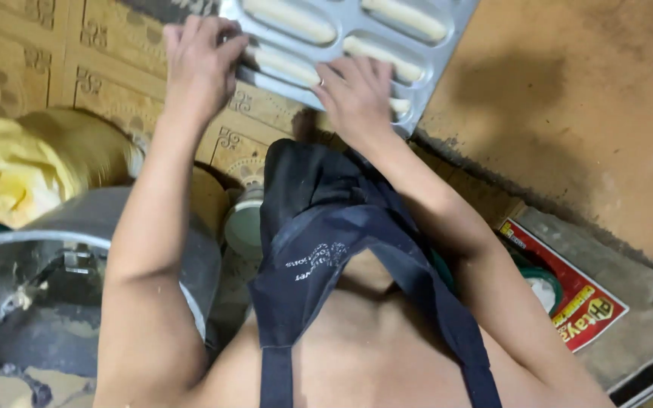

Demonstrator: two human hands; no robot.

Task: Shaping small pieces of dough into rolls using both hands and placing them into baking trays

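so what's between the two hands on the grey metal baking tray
In the head view, between left hand and right hand, one pale dough stick lies in the grey metal baking tray.

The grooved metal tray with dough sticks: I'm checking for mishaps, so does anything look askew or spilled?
Nothing spilled. The grooved grey metal tray sits askew to the patterned tiles, held by the left hand and right hand; pale dough sticks lie in their grooves.
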